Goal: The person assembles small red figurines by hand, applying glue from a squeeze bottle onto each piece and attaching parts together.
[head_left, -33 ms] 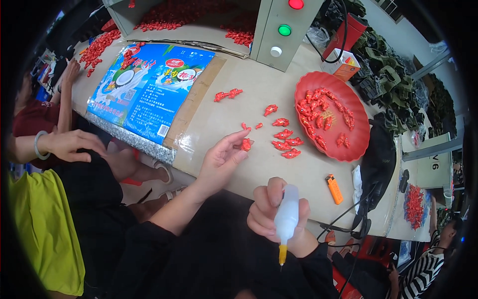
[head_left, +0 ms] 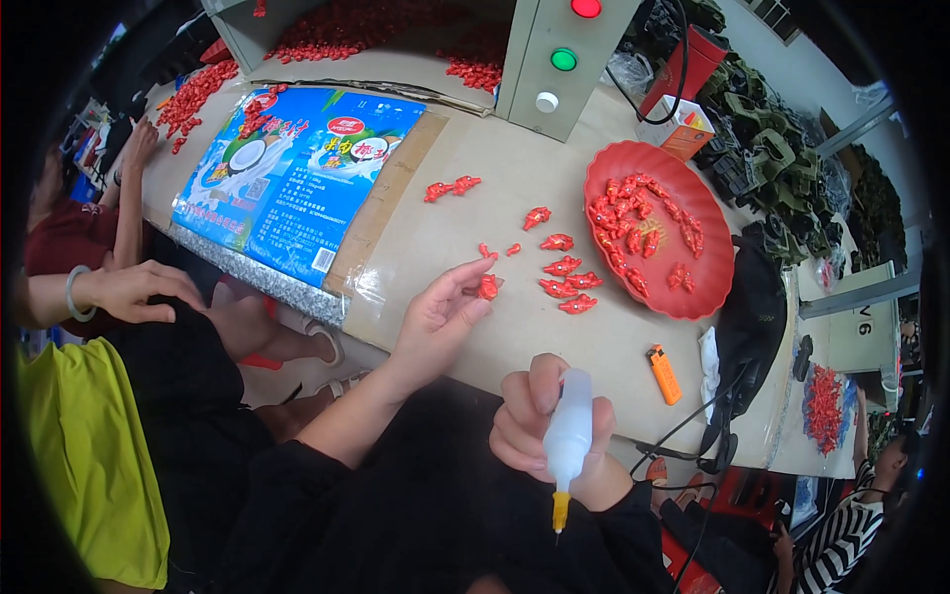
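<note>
My left hand (head_left: pixel 440 325) is raised over the table's near edge, pinching a small shiny red plastic piece (head_left: pixel 488 287) between thumb and fingers. In front of its fingertips lie tiny red bits (head_left: pixel 514 248). Closer to me, my right hand (head_left: pixel 524 421) is wrapped round a translucent squeeze bottle (head_left: pixel 569 436), whose yellow needle tip (head_left: pixel 560 513) points down and towards me. Several joined red pieces (head_left: pixel 563 266) rest on the table between my left hand and a scalloped red dish (head_left: pixel 693 297), which holds more of them.
An orange lighter (head_left: pixel 664 375) lies right of my right hand, near a black bag (head_left: pixel 757 307). Flattened blue printed cardboard (head_left: pixel 297 168) covers the table at left. Behind stands a metal box with lights (head_left: pixel 554 94). A co-worker's hand (head_left: pixel 148 290) with a bangle is at left.
</note>
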The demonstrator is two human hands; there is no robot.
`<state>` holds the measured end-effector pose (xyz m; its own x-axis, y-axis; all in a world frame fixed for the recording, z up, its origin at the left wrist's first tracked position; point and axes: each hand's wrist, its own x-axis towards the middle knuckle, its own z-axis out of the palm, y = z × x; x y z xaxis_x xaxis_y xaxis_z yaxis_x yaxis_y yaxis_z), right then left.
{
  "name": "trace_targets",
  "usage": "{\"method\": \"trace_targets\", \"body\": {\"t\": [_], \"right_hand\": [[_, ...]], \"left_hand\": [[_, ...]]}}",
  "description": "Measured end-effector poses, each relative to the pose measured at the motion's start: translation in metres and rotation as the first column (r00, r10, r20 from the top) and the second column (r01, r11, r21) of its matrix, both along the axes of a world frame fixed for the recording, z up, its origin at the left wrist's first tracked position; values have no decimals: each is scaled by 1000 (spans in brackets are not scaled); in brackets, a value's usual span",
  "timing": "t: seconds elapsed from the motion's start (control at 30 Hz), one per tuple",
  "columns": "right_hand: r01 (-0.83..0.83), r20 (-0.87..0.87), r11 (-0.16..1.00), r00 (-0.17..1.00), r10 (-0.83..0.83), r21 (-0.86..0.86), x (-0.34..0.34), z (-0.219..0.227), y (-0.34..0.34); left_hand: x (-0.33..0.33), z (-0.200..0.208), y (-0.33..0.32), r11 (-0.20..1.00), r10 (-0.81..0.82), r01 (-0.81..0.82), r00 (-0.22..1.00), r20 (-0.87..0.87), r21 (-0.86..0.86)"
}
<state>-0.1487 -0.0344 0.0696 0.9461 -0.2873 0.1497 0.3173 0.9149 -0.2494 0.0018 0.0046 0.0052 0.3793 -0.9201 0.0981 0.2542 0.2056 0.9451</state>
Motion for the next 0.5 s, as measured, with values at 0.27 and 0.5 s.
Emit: {"method": "trace_targets", "body": {"t": [0.27, 0.5], "right_hand": [[-58, 80, 998, 995, 60, -28, -2, 3, 2], [-43, 85, 999, 995, 43, -6, -1, -2, 0]], "left_hand": [[-1, 3, -3, 999, -3, 3, 1000, -6, 43], [2, 2, -1, 998, 65, -65, 998, 21, 24]]}}
